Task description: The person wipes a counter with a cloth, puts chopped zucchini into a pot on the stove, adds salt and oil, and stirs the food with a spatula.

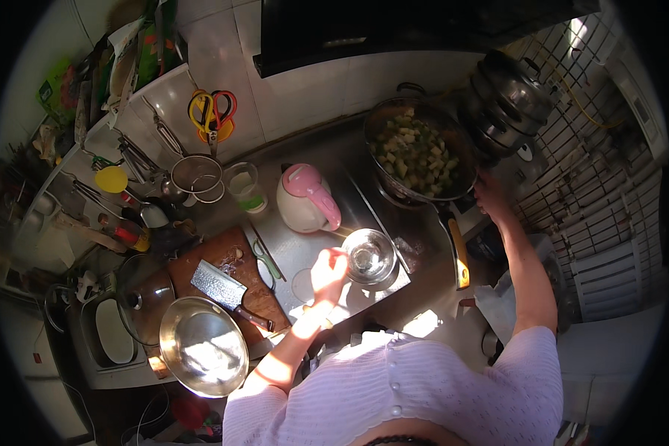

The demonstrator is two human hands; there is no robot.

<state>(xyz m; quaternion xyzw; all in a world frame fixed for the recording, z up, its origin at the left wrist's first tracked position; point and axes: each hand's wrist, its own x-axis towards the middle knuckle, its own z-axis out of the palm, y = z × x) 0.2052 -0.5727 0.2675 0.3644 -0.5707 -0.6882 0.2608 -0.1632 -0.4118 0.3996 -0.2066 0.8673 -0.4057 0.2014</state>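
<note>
My left hand (330,274) is at the left rim of a clear glass bowl (369,257), fingers curled towards it; whether they grip the rim is unclear. The bowl stands on the steel counter (304,266), in front of a pink and white kettle (304,203). My right hand (489,194) reaches to the right side of the stove, just beside the rim of a wok (468,187); its fingertips are shaded. Diced green and pale food (415,153) lies in the wok, whose yellow handle (458,253) points towards me.
A cleaver (220,284) rests on the wooden cutting board (265,304), near green-handled scissors (268,259). A metal basin (203,345) overlaps the board's near edge. Left of it are a glass lid (145,301) and a sink (92,334). A steel steamer pot (504,106) stands behind the wok.
</note>
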